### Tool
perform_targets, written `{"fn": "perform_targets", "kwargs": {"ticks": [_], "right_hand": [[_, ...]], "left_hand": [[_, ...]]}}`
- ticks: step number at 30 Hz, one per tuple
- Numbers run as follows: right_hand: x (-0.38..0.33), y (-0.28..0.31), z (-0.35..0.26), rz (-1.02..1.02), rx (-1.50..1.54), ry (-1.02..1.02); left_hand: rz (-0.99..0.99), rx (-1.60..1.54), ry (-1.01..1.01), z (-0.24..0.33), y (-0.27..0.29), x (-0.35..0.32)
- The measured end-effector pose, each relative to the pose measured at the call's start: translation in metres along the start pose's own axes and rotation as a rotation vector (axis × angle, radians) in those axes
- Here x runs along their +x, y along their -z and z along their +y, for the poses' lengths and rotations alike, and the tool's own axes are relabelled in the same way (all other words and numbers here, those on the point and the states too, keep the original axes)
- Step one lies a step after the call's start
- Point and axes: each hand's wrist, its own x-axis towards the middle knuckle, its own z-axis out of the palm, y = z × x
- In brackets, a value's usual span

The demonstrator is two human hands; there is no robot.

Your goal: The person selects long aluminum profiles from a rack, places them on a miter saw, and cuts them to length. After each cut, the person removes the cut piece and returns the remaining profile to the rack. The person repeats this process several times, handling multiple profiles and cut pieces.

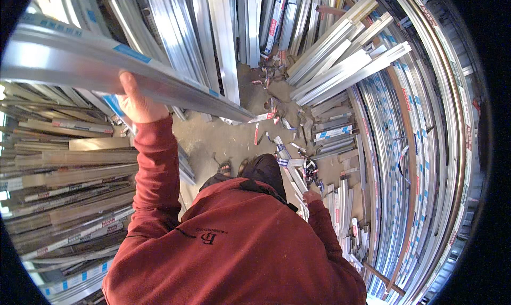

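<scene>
The red sweatshirt (234, 252) fills the lower part of the view, both sleeves reaching out from it. The left hand (137, 104) is raised high, its grip closed on the underside of a long metal bar (122, 65). The bar's long axis runs from the upper left rim down and to the right, ending over the dusty floor (223, 137) ahead of the feet. The hand holds it near the middle, so most of the free length lies forward and to the right of the grip.

The right hand (311, 197) is low beside the hip, touching a shorter metal strip (295, 180) among offcuts; whether its fingers are closed I cannot tell. Stacks of metal bars (69, 188) lie on the left, and more lean on the right (346, 60).
</scene>
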Motion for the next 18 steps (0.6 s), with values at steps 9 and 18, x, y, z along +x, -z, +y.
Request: {"fn": "perform_targets", "kwargs": {"ticks": [9, 18], "right_hand": [[0.173, 0.097, -0.019, -0.046, -0.797, 0.582], [0.345, 0.287, -0.179, -0.081, -0.944, 0.11]], "left_hand": [[-0.02, 0.06, -0.027, -0.206, -0.139, 0.124], [0.085, 0.201, 0.034, -0.379, -0.277, 0.221]]}}
